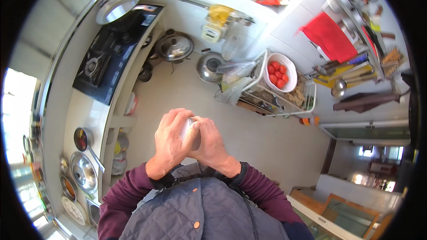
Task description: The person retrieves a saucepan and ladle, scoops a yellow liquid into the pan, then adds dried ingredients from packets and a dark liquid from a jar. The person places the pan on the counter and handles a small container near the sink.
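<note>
My left hand and my right hand are together in front of my chest, above the tiled floor. Between them they hold a small, rounded, pale and grey object, mostly covered by my fingers; I cannot tell what it is. The fingers of both hands curl over its top, and my left thumb lies across it. Ahead and to the right, a white basket of red tomatoes stands on a white wire rack.
Along the left runs a counter with a black gas stove, a saucepan and a metal lid. Lidded pans stand by the far wall. Utensils and a red cloth hang at the right. A glass-topped cabinet is at the lower right.
</note>
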Action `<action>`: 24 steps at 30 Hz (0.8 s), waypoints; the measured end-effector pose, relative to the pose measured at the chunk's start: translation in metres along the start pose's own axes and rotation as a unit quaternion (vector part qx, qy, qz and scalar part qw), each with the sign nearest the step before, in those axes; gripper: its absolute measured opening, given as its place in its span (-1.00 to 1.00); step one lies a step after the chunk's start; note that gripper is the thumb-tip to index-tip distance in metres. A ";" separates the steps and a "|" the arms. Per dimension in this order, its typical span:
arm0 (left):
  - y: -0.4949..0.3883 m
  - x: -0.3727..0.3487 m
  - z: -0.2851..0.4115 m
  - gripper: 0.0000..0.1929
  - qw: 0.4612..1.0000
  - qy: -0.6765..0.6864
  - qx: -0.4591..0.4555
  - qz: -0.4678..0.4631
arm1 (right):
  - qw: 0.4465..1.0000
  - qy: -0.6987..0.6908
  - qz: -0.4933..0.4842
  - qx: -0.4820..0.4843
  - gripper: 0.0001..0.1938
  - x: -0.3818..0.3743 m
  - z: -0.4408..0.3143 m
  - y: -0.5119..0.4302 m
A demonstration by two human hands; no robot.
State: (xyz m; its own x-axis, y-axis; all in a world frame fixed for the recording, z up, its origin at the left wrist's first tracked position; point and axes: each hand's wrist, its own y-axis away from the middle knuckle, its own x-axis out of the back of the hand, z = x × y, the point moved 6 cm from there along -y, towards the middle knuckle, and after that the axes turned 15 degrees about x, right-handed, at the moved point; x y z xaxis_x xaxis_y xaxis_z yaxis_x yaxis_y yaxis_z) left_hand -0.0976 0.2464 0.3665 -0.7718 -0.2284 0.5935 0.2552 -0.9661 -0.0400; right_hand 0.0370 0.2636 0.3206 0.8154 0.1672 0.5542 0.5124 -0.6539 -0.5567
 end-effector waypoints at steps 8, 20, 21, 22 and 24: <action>-0.026 -0.071 0.091 -0.65 0.903 0.052 -0.292 -0.312 | 0.906 -0.348 -0.143 -0.195 -0.15 0.094 0.044 0.044; -0.081 -0.165 0.129 -0.34 0.831 -0.042 -0.320 -0.453 | 0.966 0.006 0.146 -0.213 -0.09 0.155 0.074 0.073; -0.081 -0.175 0.128 -0.35 0.830 -0.042 -0.322 -0.454 | 0.960 0.023 0.162 -0.225 -0.10 0.155 0.079 0.078; -0.080 -0.187 0.126 -0.35 0.827 -0.042 -0.325 -0.457 | 0.953 0.041 0.180 -0.238 -0.11 0.153 0.083 0.083; -0.079 -0.207 0.117 -0.35 0.811 -0.047 -0.324 -0.485 | 0.933 0.006 0.220 -0.286 -0.13 0.145 0.088 0.101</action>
State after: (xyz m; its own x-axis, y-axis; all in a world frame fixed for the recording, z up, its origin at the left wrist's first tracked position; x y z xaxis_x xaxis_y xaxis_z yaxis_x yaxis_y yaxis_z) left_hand 0.1105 0.3842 0.3409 -0.3709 0.6578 0.6555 -0.8290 -0.5526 0.0855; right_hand 0.2303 0.2865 0.2904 0.9079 -0.2165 0.3590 -0.1016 -0.9445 -0.3125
